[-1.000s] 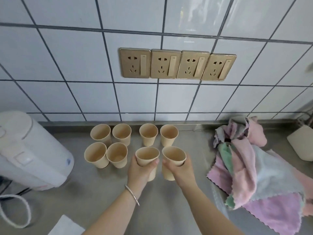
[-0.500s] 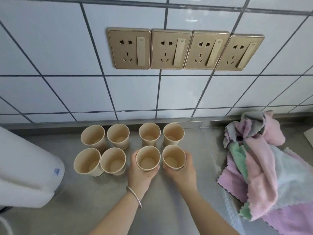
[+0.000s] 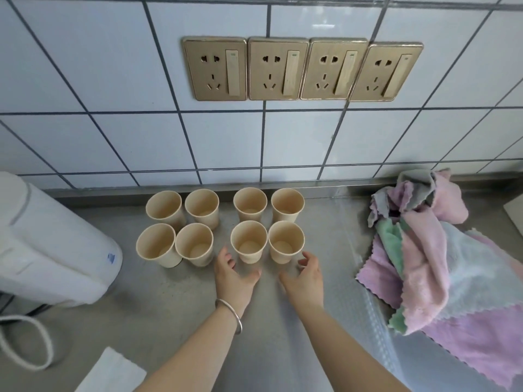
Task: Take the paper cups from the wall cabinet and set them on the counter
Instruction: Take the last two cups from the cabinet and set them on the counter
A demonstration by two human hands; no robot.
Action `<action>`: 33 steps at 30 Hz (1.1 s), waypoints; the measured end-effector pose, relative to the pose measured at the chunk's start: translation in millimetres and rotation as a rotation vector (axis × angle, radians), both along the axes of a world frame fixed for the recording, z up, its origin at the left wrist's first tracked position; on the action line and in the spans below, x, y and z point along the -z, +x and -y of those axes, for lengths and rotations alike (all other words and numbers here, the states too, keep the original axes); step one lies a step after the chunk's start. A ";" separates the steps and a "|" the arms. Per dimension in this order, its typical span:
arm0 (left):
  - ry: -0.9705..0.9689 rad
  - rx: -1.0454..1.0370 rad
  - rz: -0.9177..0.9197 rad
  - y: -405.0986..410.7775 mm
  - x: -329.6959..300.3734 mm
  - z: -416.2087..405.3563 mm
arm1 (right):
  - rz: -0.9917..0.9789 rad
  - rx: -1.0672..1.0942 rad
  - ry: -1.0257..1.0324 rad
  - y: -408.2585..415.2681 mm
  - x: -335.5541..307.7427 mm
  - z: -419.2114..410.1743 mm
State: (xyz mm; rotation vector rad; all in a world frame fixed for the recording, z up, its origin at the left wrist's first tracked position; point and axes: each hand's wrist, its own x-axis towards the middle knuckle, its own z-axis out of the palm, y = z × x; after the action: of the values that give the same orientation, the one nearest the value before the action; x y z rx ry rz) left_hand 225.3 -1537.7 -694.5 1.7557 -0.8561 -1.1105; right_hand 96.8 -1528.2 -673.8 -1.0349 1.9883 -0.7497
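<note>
Several beige paper cups stand upright in two rows on the grey steel counter point(image 3: 158, 312) close to the tiled wall. The two front right cups, one at the left point(image 3: 249, 241) and one at the right point(image 3: 285, 241), stand free just beyond my fingers. My left hand point(image 3: 233, 275), with a metal bangle on the wrist, hovers open just short of the left one. My right hand point(image 3: 305, 278) is open too, fingers curved, just short of the right one. Neither hand touches a cup. The wall cabinet is out of view.
A white electric kettle point(image 3: 48, 244) with its cord lies at the left. A heap of pink, green and grey cloths point(image 3: 433, 258) fills the right side. Gold wall sockets point(image 3: 300, 69) sit above the cups. A white paper point(image 3: 113, 374) lies at the front left.
Both hands held a cup each, set them down in the front row, then let go and drew back towards me. The camera has moved closer to the wall.
</note>
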 end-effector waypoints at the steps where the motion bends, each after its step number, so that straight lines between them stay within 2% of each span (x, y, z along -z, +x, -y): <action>1: 0.015 -0.023 0.012 -0.6 -3.7 -5.3 | -0.003 -0.003 0.005 -1.3 -1.7 -4.3; 7: -0.016 -0.041 0.061 -11.7 -30.3 -39.6 | 0.026 0.018 -0.005 -9.6 -18.5 -36.5; 13: -0.034 0.124 0.020 -41.3 -62.3 -68.4 | 0.055 0.132 -0.055 -30.2 -47.1 -75.9; 18: -0.087 0.389 -0.024 -73.8 -82.3 -82.5 | 0.072 0.331 -0.086 -52.9 -65.0 -121.3; 24: -0.074 0.789 -0.071 -126.6 -102.2 -130.7 | 0.057 0.697 -0.186 -82.3 -91.7 -206.0; 33: -0.097 1.352 -0.180 -222.1 -150.4 -294.5 | -0.067 1.223 -0.303 -123.3 -141.5 -393.6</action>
State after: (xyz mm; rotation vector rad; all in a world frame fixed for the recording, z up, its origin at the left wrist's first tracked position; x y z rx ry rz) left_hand 3.2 -1243.2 -544.1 0.8052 -2.0203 -1.9282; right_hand -26.5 -1134.6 -532.3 0.1664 2.5188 -1.6723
